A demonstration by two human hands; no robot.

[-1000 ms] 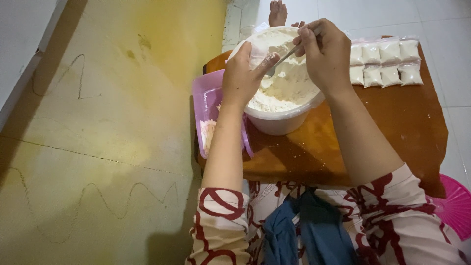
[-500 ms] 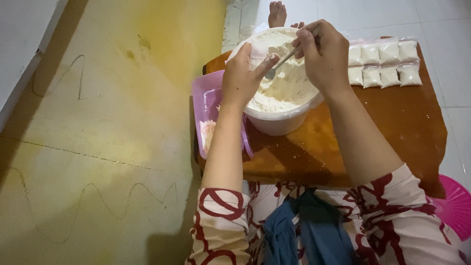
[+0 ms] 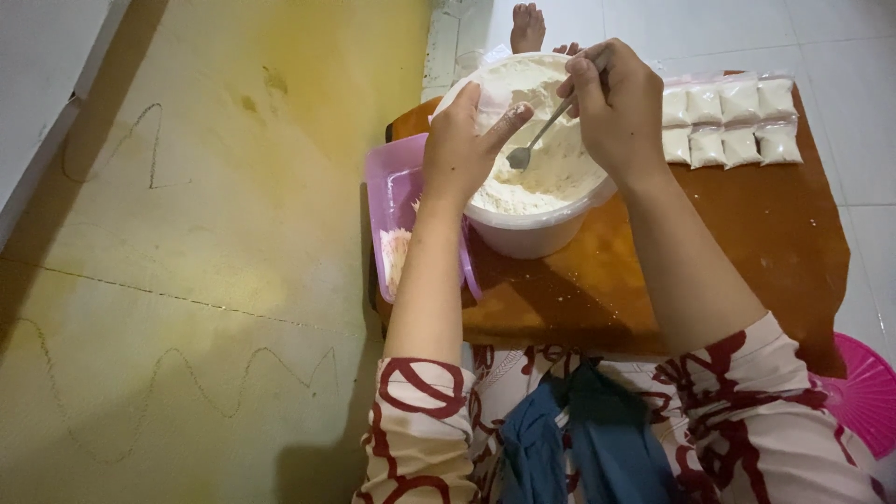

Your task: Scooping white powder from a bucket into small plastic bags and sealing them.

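The white tub [image 3: 537, 233] of pale flour [image 3: 551, 173] stands at the bench's [image 3: 747, 252] left edge. The right hand [image 3: 616, 107] is closed around a metal spoon [image 3: 537, 140], its bowl down in the flour. The left hand [image 3: 467, 145] pinches a small clear bag [image 3: 487, 103] over the tub. Filled packets [image 3: 733, 121] lie in two rows at the far right corner. A purple tray [image 3: 392, 210] hangs off the left edge.

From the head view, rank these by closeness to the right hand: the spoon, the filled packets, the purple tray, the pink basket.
1. Spoon: held in the right hand, over the white bucket.
2. Filled packets: just right of that hand, on the wooden table.
3. Purple tray: left of the bucket.
4. Pink basket: lower right, on the floor.
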